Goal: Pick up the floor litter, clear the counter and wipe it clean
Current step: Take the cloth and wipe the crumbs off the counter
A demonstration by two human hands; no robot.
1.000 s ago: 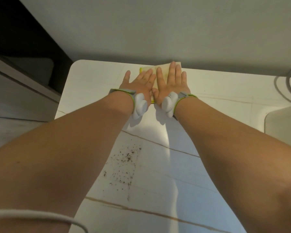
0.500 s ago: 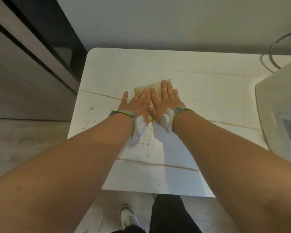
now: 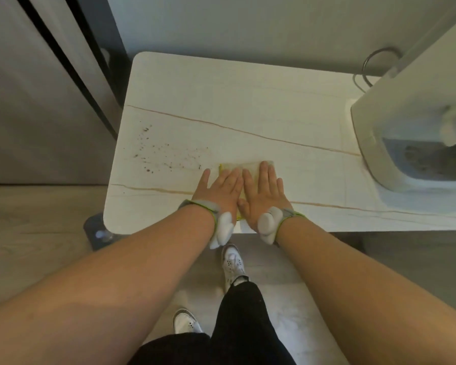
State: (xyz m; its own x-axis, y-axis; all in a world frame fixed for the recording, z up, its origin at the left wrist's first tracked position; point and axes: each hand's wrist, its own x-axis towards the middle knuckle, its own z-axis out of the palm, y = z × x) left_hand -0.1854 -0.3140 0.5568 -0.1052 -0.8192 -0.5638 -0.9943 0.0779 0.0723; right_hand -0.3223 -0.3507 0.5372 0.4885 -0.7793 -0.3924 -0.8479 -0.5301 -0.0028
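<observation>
A folded yellow cloth (image 3: 244,166) lies flat on the white marble-look counter (image 3: 234,106), near its front edge. My left hand (image 3: 220,189) and my right hand (image 3: 262,192) press side by side on the cloth, fingers straight, covering most of it. Dark crumbs (image 3: 156,154) are scattered on the counter to the left of the cloth.
A white appliance (image 3: 411,122) with a cable (image 3: 369,67) stands at the counter's right end. A dark cabinet front (image 3: 71,69) rises on the left. A small dark bin (image 3: 96,233) sits on the floor under the counter's front left corner. My shoes (image 3: 232,262) stand below.
Both hands have dragged the cloth from the back wall toward the front edge of the counter. The crumbs now lie to the left of the cloth.
</observation>
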